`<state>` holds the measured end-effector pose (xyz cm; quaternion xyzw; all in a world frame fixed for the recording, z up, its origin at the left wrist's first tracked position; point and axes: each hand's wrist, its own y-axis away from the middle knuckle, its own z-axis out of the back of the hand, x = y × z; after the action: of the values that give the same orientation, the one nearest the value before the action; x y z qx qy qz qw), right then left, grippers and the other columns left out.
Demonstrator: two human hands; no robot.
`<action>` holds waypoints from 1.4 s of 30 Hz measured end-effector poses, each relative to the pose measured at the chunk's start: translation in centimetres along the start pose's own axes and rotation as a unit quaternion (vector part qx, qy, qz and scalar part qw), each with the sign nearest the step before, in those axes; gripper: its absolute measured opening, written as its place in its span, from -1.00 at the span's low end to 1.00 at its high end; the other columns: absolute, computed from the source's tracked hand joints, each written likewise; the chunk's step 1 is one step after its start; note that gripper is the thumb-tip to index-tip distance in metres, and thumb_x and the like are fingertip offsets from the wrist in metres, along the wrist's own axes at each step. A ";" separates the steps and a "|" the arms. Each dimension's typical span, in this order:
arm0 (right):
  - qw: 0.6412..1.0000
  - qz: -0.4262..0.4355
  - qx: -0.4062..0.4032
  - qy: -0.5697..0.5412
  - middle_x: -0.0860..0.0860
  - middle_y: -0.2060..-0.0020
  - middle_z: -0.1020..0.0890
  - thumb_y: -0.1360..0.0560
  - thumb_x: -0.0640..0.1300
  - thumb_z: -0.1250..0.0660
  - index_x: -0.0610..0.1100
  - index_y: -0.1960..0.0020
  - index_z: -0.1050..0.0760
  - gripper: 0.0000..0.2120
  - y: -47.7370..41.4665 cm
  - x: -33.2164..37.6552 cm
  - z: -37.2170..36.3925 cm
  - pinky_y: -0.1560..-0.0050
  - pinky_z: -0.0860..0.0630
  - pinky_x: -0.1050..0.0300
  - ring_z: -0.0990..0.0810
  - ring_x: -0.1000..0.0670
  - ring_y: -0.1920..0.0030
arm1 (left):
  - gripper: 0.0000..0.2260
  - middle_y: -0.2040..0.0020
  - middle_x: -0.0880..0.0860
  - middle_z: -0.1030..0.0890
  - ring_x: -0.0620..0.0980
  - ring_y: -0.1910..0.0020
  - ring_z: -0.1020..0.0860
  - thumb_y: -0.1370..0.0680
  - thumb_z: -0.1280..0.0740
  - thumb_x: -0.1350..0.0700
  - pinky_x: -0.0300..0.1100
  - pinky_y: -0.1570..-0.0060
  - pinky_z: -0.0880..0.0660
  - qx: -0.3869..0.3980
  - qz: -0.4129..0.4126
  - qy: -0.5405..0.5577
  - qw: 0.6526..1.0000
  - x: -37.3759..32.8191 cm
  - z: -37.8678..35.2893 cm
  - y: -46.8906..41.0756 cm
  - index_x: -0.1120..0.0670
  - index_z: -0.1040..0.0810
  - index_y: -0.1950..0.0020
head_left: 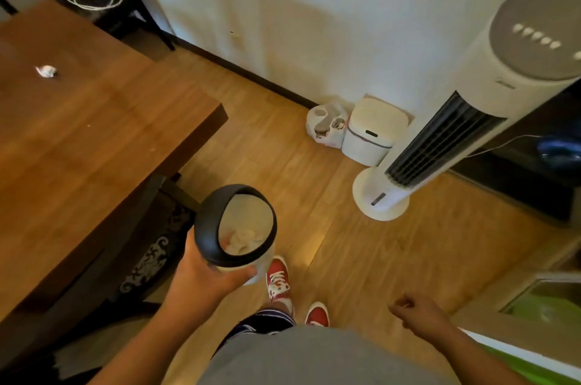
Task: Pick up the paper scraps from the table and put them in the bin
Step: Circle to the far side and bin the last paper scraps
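Observation:
My left hand (201,274) grips a small white bin with a black ring rim (204,224) and holds it in the air over the floor, just off the table's right edge. Crumpled white paper lies inside the bin. One crumpled paper scrap (47,71) rests on the brown wooden table (94,139), far to the upper left of the bin. My right hand (412,309) hangs low at the right with its fingers curled shut, and nothing shows in it.
A tall white tower fan (456,120) stands at the right. Against the wall sit a white lidded bin (372,133) and a plastic bag (327,126). A patterned chair (151,255) is tucked under the table. My red shoes (278,281) stand on the wood floor.

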<state>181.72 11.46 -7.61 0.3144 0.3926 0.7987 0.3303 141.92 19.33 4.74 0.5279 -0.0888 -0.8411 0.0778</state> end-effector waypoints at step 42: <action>0.956 0.182 0.044 0.226 0.03 0.26 -0.62 -0.49 -0.01 -0.37 -0.05 0.16 -0.56 -0.88 -38.3 62.3 32.3 0.31 -0.41 0.19 -0.58 0.04 0.24 | 0.03 -0.20 -0.32 -0.56 -0.22 -0.19 -0.57 -0.10 -0.68 -0.21 -0.13 -0.13 -0.55 -0.161 0.204 0.048 0.965 -11.3 0.9 -56.7 -0.23 -0.27 -0.48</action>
<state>180.70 91.36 -8.50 0.2059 0.4283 0.8773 0.0672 143.90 77.03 1.90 0.5188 -0.0543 -0.7844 0.3356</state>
